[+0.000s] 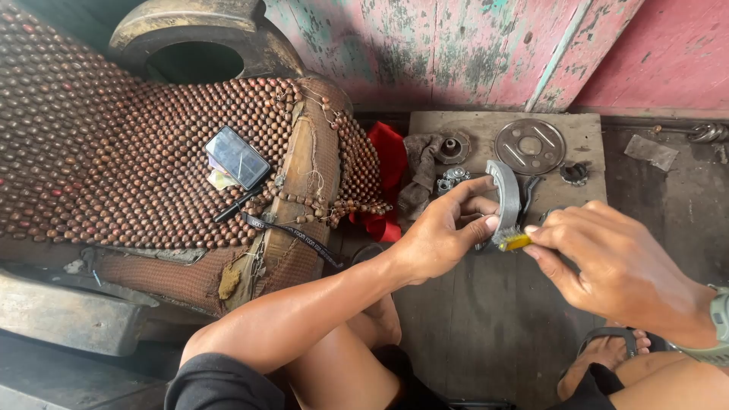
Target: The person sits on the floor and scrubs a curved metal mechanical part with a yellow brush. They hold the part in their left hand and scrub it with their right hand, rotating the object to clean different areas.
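While both hands meet over the wooden floor, items run as follows, left to right.

Phone (pixel 237 157): dark, flat on the beaded seat cover (pixel 114 152), well left of the left hand, beyond the forearm. A black pen (pixel 237 205) lies just below it.

Red cloth (pixel 389 171): bunched at the seat's edge, just left of and beyond the left hand.

Left hand (pixel 440 235): fingers closed in a pinch on the brake shoe (pixel 507 199), thumb in front, fingertips behind its lower part.

Brake shoe: grey curved metal, held off the floor; long axis near upright, arc rising away from the fingers, lower end pointing toward the right hand. It sits between the two hands, touching the left, with the brush at its lower end.

Brush (pixel 514 242): small, yellow-handled, its tip at the shoe's lower end.

Right hand (pixel 607 266): fingers curled shut on the brush, lying right of and slightly below the shoe; a watch at the wrist.

Round plate (pixel 530 146): flat on a board (pixel 425 123) beyond both hands, with small metal parts near it.
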